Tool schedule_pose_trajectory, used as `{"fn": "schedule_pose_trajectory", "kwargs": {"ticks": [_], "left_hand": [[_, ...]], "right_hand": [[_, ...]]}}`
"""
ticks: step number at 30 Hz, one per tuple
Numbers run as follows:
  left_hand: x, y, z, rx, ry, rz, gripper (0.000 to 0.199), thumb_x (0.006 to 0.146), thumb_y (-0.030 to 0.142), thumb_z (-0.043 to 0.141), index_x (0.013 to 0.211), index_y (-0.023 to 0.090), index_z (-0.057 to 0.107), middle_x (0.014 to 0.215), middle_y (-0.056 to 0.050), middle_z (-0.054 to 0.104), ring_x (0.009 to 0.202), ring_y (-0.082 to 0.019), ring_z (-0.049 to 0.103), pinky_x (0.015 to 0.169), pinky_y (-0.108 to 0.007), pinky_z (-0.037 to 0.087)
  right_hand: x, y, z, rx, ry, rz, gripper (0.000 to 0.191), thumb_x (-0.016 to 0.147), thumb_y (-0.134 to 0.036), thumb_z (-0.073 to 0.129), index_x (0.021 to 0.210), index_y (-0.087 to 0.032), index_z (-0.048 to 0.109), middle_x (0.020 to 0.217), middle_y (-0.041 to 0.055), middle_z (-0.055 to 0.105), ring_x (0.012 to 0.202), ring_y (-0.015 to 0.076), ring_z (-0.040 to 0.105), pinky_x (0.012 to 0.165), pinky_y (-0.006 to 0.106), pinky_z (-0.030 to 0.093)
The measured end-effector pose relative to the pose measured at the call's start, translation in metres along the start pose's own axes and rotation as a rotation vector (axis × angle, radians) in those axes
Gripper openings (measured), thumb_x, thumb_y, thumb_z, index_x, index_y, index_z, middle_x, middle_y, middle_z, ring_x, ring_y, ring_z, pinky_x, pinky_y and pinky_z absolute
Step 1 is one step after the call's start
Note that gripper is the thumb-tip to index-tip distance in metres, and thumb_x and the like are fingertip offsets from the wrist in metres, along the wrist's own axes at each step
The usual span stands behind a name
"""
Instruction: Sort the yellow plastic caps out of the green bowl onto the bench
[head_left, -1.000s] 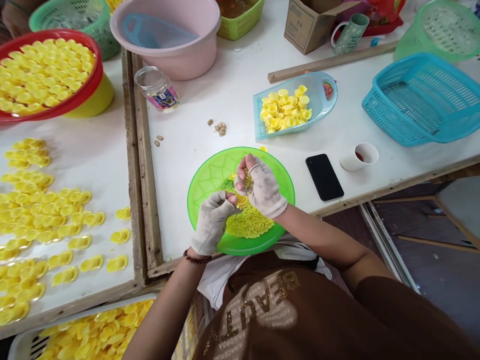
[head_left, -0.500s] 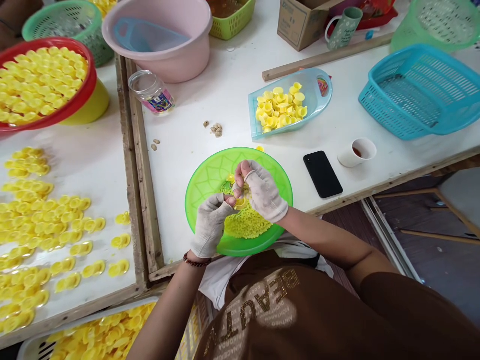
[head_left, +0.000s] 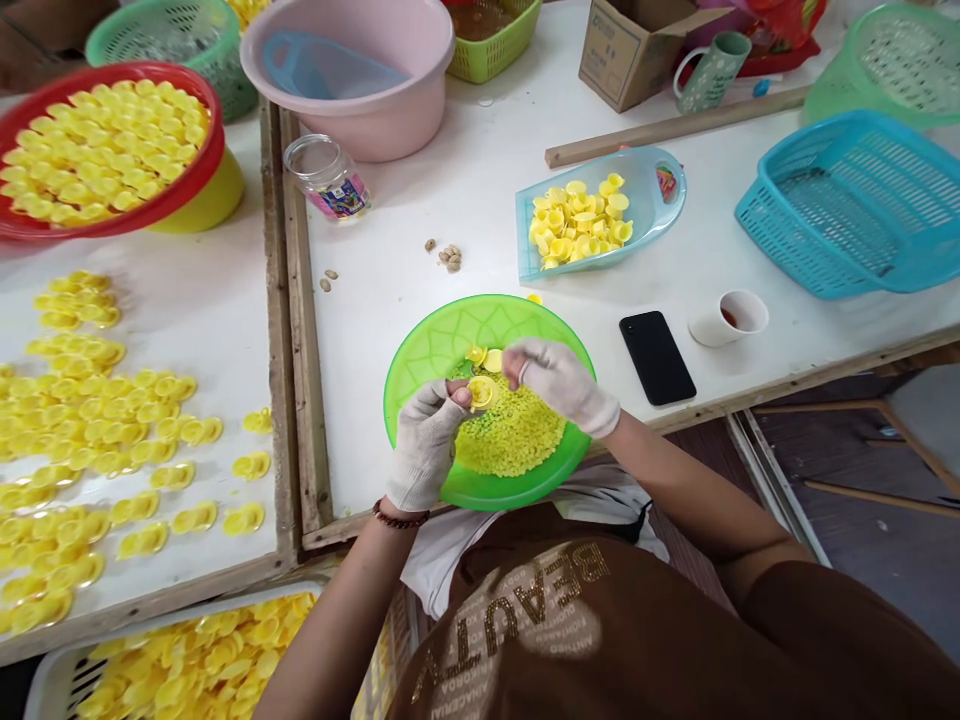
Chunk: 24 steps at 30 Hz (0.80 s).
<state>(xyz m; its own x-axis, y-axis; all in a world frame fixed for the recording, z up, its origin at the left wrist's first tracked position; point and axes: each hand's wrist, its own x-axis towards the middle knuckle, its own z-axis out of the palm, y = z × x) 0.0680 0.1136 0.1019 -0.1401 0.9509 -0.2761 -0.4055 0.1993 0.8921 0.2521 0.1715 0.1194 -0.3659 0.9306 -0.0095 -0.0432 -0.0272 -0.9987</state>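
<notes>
In the head view, my left hand (head_left: 426, 436), in a fingerless white glove, pinches a small round yellow plastic piece (head_left: 481, 393) over the green plate (head_left: 427, 345). My right hand (head_left: 559, 382), gloved the same way, is held just right of that piece with its fingers curled together; whatever is between its fingertips is too small to make out. Small yellow-green beads (head_left: 517, 440) are heaped on the plate below both hands. Loose yellow pieces (head_left: 493, 361) lie near the top of the heap.
Beyond the plate stands a clear blue scoop tray (head_left: 652, 222) of yellow cups. To its right are a black phone (head_left: 658, 357), a paper cup (head_left: 729, 319) and a blue basket (head_left: 832, 225). Left lie a jar (head_left: 328, 178), a wooden edge (head_left: 304, 400) and rows of yellow pieces (head_left: 112, 420).
My right hand has moved right, away from my left fingertips, and the yellow piece in my left hand shows more fully. The whole view has shifted slightly.
</notes>
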Motion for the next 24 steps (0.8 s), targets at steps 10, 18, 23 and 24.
{"fn": "schedule_pose_trajectory", "kwargs": {"ticks": [10, 18, 23, 24], "left_hand": [[-0.003, -0.006, -0.005, 0.332, 0.041, 0.287, 0.023, 0.079, 0.041, 0.085, 0.081, 0.019, 0.076, 0.087, -0.005, 0.074, 0.087, -0.018, 0.067, 0.087, -0.029, 0.054], [-0.001, -0.003, 0.002, 0.167, 0.014, 0.084, 0.035, 0.080, 0.049, 0.084, 0.083, 0.017, 0.069, 0.086, -0.004, 0.070, 0.081, -0.017, 0.066, 0.075, -0.031, 0.060], [-0.014, 0.013, -0.016, 0.277, 0.150, 0.121, 0.035, 0.097, 0.040, 0.068, 0.121, 0.015, 0.066, 0.119, -0.011, 0.067, 0.102, -0.023, 0.067, 0.086, -0.042, 0.060], [-0.017, 0.019, -0.027, 0.295, 0.216, 0.141, 0.037, 0.098, 0.038, 0.066, 0.127, 0.015, 0.063, 0.125, -0.012, 0.065, 0.106, -0.024, 0.066, 0.089, -0.044, 0.059]], "right_hand": [[-0.010, 0.002, 0.013, -0.299, -0.182, -0.112, 0.009, 0.097, -0.029, 0.058, 0.099, -0.020, 0.058, 0.076, -0.0019, 0.059, 0.067, 0.0121, 0.056, 0.067, 0.028, 0.047], [-0.012, 0.007, -0.011, -0.632, -0.178, -0.245, 0.014, 0.089, -0.014, 0.055, 0.094, -0.017, 0.068, 0.104, 0.0099, 0.072, 0.101, 0.0238, 0.066, 0.095, 0.043, 0.051], [-0.021, 0.014, -0.003, -0.778, -0.251, -0.262, 0.020, 0.098, -0.020, 0.051, 0.104, -0.017, 0.070, 0.111, 0.0127, 0.073, 0.110, 0.0270, 0.067, 0.100, 0.043, 0.051], [-0.023, 0.016, -0.002, -0.802, -0.272, -0.250, 0.021, 0.100, -0.021, 0.050, 0.105, -0.017, 0.070, 0.110, 0.0123, 0.073, 0.108, 0.0269, 0.067, 0.099, 0.043, 0.051]]}}
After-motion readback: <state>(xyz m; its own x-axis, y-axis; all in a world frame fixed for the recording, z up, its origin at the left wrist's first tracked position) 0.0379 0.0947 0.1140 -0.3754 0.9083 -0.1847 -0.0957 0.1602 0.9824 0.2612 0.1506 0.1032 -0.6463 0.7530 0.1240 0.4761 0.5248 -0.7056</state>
